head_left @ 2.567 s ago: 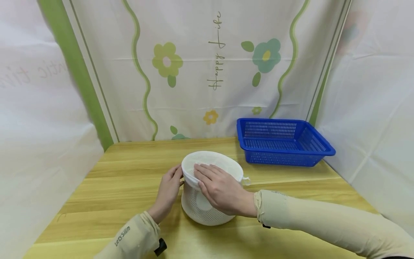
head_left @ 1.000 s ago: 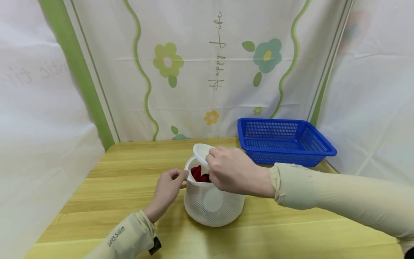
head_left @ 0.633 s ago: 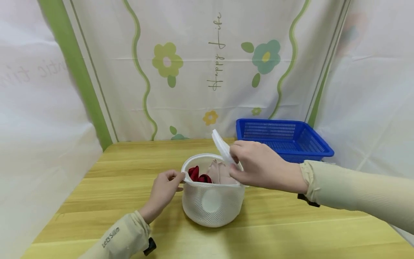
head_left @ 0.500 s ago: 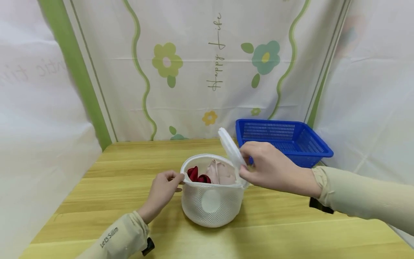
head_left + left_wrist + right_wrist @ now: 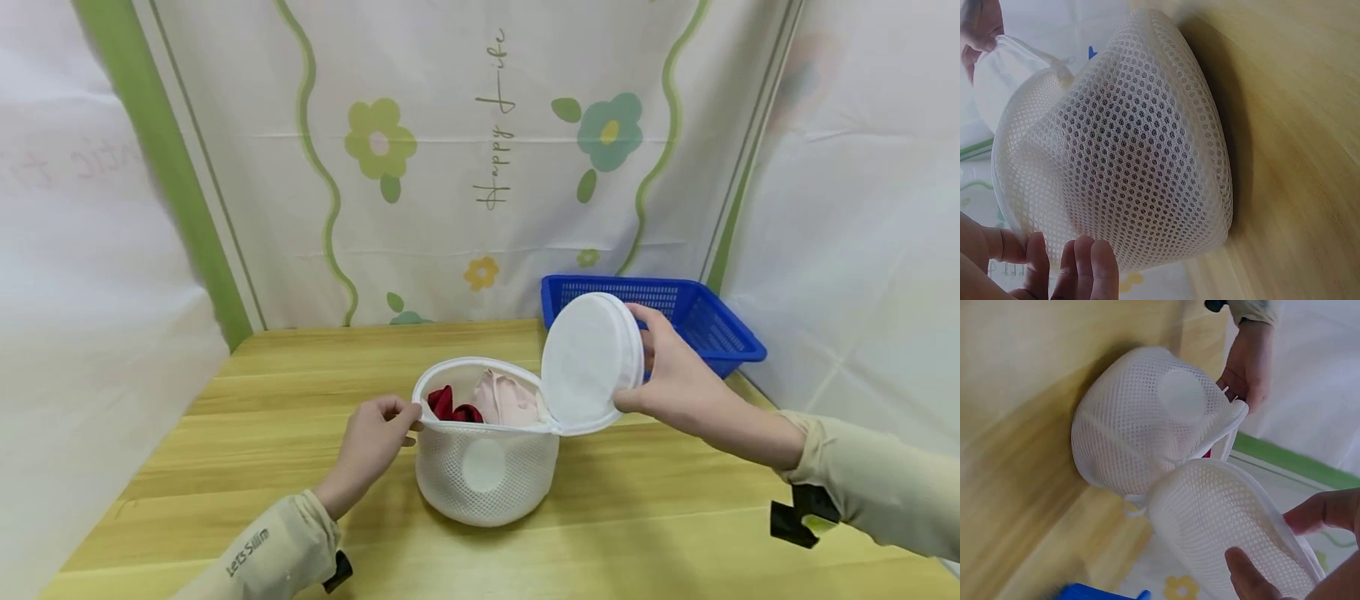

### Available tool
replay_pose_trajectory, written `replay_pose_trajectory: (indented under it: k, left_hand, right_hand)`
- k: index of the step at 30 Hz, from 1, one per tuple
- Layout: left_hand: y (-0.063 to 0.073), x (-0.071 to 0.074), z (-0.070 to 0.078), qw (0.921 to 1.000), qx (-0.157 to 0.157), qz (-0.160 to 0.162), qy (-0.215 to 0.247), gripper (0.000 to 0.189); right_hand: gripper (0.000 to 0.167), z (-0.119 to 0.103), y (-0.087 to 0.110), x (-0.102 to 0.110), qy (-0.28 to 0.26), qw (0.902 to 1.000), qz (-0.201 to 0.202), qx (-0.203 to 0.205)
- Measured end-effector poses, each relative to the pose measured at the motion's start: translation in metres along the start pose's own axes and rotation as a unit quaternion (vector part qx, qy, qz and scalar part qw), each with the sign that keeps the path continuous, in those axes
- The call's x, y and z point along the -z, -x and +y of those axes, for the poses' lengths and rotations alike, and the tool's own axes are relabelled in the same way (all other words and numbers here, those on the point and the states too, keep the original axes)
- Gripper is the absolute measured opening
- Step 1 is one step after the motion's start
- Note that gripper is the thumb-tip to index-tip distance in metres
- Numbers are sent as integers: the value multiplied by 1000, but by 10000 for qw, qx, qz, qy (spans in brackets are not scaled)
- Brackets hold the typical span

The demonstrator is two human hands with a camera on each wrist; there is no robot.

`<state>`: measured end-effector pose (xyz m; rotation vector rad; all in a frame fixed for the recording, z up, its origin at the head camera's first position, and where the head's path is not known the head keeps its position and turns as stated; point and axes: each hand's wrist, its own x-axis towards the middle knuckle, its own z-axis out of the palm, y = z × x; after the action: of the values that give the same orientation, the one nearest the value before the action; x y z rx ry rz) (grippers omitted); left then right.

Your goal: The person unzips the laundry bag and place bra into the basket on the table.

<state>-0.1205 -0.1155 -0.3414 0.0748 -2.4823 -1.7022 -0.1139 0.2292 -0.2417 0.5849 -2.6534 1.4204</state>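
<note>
A white mesh laundry bag (image 5: 521,479) stands upright on the table with its round zip lid (image 5: 585,358) swung out to the right. At the left side of the rim, my left hand (image 5: 367,450) pinches the edge between thumb and forefinger, its other fingers lying along the mesh in the left wrist view. My right hand (image 5: 701,400) holds the lid by its outer edge, thumb at the front and fingers at the back. Inside the bag lie a dark red satiny cloth (image 5: 454,407) and a pale pink cloth (image 5: 508,400). The lower contents are veiled by the mesh.
A blue plastic basket (image 5: 731,354) with slotted sides stands at the back right of the wooden table (image 5: 300,367), partly hidden behind the lid and my right hand. A printed white curtain (image 5: 442,208) hangs along the back, with more sheets at both sides.
My right hand, first flat on the closed lid, has lifted it and swung it right, uncovering the red and pink cloths. My left hand has stayed at the rim, now pinching it.
</note>
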Motion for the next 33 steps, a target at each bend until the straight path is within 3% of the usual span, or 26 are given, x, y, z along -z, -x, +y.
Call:
replay_pose_trajectory:
  k: [5,8,10,13,15,17,19,22,24,26,29,31,33]
  left_hand:
    - [0,1,-3,10000,-13,27,-11,21]
    - [0,1,-4,10000,-14,35,4,21]
    - [0,2,-4,10000,-22,33,21,21]
    - [0,2,-4,10000,-16,14,41,21]
    - [0,2,-3,10000,-28,9,26,20]
    - [0,2,-3,10000,-23,20,12,20]
    - [-1,2,-2,10000,-39,24,-26,20]
    - [-1,2,-1,10000,-48,9,-27,20]
    - [-1,2,0,10000,-58,-5,-19,20]
    - [0,2,0,10000,-53,-5,5,20]
    - [2,2,0,10000,-55,20,-9,20]
    - [2,2,-1,10000,-60,29,-30,20]
    - [3,3,-1,10000,-63,36,-49,20]
  right_hand:
    - [106,11,0,9,-708,9963,-189,-446]
    - [99,19,0,15,-1487,9847,-456,-784]
    - [93,24,-1,18,-2242,9673,-640,-996]
    - [76,31,-2,24,-3481,9248,-797,-1311]
    - [60,35,-2,27,-3991,9008,-787,-1519]
    - [46,39,-2,29,-4211,8877,-679,-1731]
    - [35,44,-2,31,-4194,8850,-557,-1942]
    - [27,51,-1,31,-4003,8890,-393,-2189]
    - [33,55,-1,29,-3927,8898,-317,-2304]
    - [50,59,-2,28,-3917,8872,-265,-2423]
    - [69,66,-2,29,-4041,8770,-206,-2590]
    - [66,72,-2,31,-4094,8723,-247,-2662]
    - [53,78,-2,33,-4124,8697,-330,-2692]
